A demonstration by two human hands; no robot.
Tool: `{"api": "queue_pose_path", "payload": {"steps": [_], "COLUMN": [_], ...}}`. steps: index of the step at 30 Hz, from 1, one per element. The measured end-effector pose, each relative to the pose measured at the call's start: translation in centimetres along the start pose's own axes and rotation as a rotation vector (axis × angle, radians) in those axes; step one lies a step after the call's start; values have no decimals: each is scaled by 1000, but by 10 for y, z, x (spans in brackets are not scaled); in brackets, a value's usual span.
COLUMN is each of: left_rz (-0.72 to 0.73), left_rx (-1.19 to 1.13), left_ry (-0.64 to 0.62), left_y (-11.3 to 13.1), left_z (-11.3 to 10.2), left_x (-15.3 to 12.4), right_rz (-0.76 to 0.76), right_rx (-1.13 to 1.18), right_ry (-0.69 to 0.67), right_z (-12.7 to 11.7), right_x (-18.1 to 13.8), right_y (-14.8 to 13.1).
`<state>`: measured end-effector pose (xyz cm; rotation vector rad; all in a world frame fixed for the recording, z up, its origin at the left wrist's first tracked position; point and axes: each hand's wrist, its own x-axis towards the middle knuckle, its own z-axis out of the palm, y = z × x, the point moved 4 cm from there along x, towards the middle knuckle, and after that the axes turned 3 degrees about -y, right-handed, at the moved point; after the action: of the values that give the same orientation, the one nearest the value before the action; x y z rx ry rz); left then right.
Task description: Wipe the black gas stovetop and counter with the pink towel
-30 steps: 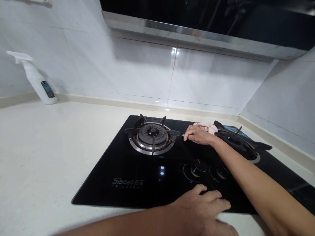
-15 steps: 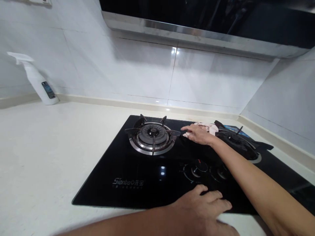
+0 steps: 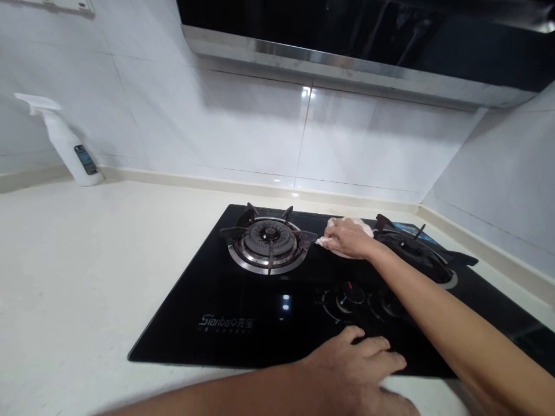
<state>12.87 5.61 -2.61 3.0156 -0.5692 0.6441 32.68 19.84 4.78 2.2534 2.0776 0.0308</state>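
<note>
My right hand (image 3: pixel 347 240) presses a pale pink cloth (image 3: pixel 354 224) onto the black glass cooktop (image 3: pixel 217 289), between the left burner (image 3: pixel 269 242) and the right burner (image 3: pixel 411 248); its fingers curl over the cloth. My left hand (image 3: pixel 359 367) lies flat at the cooktop's front edge, fingers spread, holding nothing. It rests just in front of the two control knobs (image 3: pixel 349 294).
A white spray bottle (image 3: pixel 65 141) stands at the back left against the tiled wall. The cream countertop (image 3: pixel 78 277) stretches left of the cooktop. A range hood (image 3: pixel 347 52) hangs above. A side wall closes in on the right.
My right hand has slid the cloth slightly forward and left along the glass, with its fingers now curled over it. My left hand has stayed put.
</note>
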Motion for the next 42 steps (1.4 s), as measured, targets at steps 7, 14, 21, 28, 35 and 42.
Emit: {"api": "queue_pose_path", "payload": {"steps": [7,14,21,28,35,42], "left_rz": [-23,-49,-137,-114,-64,-50], "left_rx": [42,3,-98,-52,43,19], "left_ry": [-1,-86,-118,-94,-22,-12], "left_y": [-1,-6,-17,-16,-13,-4], "left_z": [10,32,21,21,32,16], "left_x": [2,9,15,16,12,4], "right_rz": [-396,-154,-258,14,234,152], "right_rx": [243,113,104,21,-15,-8], "right_ry": [-134,71,47,55,-16,-27], "right_z": [-4,5,-2,-2,2,0], "right_x": [-4,51,92,105,80,26], "right_y": [-20,14,-13,27,71,46]}}
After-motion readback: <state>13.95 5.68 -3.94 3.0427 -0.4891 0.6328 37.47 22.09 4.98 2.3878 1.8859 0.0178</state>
